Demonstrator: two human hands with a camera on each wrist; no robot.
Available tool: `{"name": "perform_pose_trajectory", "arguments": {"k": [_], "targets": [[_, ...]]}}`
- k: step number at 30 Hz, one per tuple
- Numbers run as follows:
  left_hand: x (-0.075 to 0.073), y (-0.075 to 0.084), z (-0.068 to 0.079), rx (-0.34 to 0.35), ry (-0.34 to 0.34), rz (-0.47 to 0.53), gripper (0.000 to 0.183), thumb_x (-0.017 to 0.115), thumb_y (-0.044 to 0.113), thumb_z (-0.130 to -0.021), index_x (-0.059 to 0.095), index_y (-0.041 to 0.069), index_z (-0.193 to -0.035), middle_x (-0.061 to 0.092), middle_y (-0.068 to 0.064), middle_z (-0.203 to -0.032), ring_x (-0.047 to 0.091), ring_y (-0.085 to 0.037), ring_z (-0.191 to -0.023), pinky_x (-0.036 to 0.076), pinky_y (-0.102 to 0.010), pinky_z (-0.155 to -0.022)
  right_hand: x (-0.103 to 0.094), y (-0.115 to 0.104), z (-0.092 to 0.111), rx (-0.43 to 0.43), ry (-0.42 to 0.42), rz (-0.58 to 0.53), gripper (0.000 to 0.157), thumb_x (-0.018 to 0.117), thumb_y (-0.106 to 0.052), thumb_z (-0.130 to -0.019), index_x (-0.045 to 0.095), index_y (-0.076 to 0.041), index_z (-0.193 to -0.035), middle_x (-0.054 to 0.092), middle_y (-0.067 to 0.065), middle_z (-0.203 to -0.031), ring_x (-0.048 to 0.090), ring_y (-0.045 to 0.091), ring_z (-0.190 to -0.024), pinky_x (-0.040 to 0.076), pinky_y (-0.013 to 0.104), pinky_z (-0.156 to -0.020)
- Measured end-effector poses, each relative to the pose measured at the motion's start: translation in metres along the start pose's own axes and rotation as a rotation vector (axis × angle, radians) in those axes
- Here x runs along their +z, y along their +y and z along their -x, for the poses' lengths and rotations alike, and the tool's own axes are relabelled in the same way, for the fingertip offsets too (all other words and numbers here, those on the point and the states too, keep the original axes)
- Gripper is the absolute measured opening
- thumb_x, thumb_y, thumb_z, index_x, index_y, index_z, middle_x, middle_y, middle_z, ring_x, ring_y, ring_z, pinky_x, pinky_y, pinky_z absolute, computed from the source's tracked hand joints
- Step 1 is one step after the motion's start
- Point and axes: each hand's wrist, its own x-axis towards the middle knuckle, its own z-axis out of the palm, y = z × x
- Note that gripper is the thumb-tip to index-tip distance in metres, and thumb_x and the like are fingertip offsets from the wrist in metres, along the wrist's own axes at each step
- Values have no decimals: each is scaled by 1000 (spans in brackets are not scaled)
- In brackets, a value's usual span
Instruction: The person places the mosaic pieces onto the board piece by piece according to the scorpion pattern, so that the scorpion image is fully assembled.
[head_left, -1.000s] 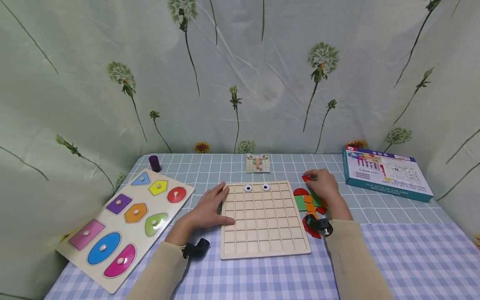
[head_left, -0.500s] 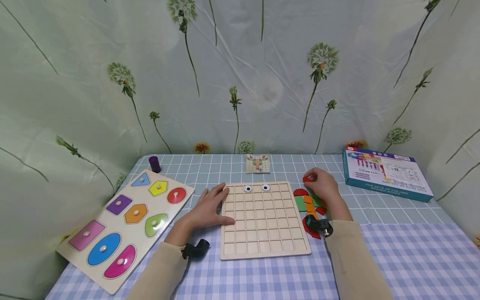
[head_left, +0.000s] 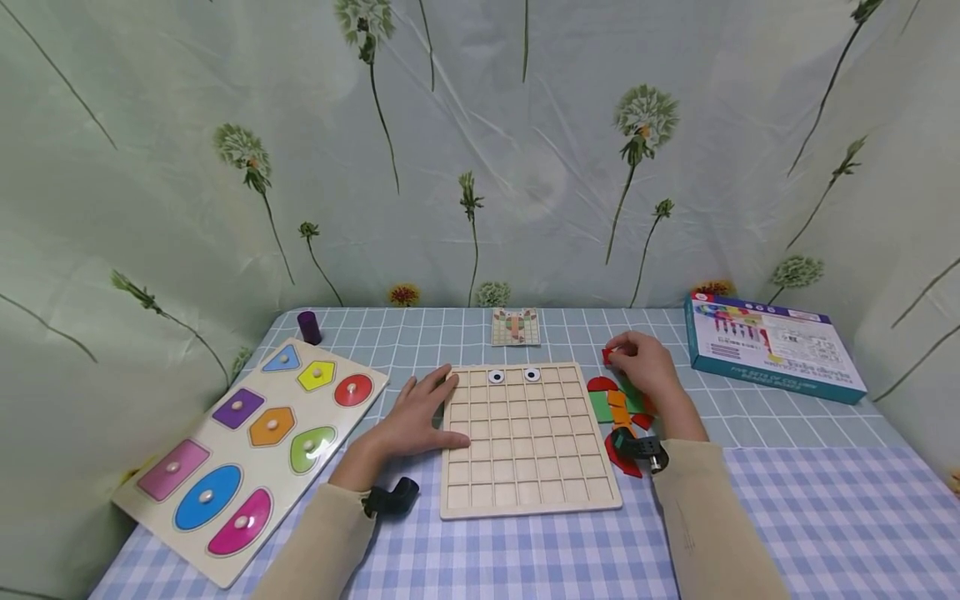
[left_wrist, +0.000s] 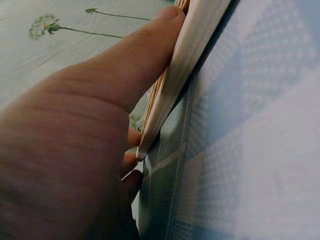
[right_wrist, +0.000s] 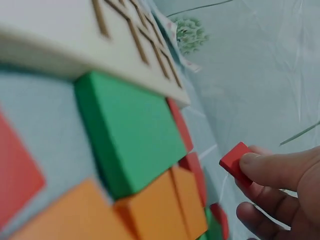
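Observation:
My right hand (head_left: 647,364) pinches a small red block (right_wrist: 235,159) between thumb and fingers, held beyond the right back corner of a wooden grid board (head_left: 525,450). Two round eye pieces (head_left: 496,377) sit in the board's back row. My left hand (head_left: 411,421) rests along the board's left edge, fingers spread, with the thumb (left_wrist: 155,40) lying over the rim. Beside the board's right edge lie loose pieces: a green block (right_wrist: 135,130), orange blocks (right_wrist: 155,200) and several red ones (head_left: 602,384), partly hidden by my right hand and wrist.
A small pattern card (head_left: 515,326) lies behind the board. At the left is a knobbed shape puzzle (head_left: 228,446), with a purple cylinder (head_left: 309,327) behind it. A teal-edged box (head_left: 772,342) lies at the back right.
My right hand has shifted slightly toward the back, and the red block has turned in its fingertips. My left hand and the board have stayed put.

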Motion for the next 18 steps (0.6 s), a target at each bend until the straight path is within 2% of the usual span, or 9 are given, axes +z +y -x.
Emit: {"name": "perform_pose_trajectory", "arguments": {"k": [6, 14, 18], "targets": [[1, 2, 0, -13, -5, -5, 105, 79, 58, -77, 29, 12, -158, 19, -9, -168, 20, -33, -155, 4, -58, -126, 0, -10, 1, -74, -46, 12, 28, 55, -14, -102, 64, -10, -128, 60, 19, -118, 52, 29, -101, 47, 25, -77], [0, 1, 0, -2, -2, -8, 105, 79, 57, -77, 29, 11, -158, 19, -11, -168, 21, -34, -154, 4, -59, -126, 4, -23, 2, -121, -95, -26, 25, 54, -13, -102, 66, -8, -124, 65, 18, -109, 55, 28, -93, 49, 26, -72], [-1, 0, -1, -4, 4, -8, 105, 79, 57, -77, 29, 11, -158, 19, -11, -168, 21, -34, -154, 4, -60, -126, 9, -26, 0, -162, -124, -3, 26, 53, -14, -102, 70, -8, -120, 66, 19, -119, 57, 30, -98, 53, 29, -77]]}}
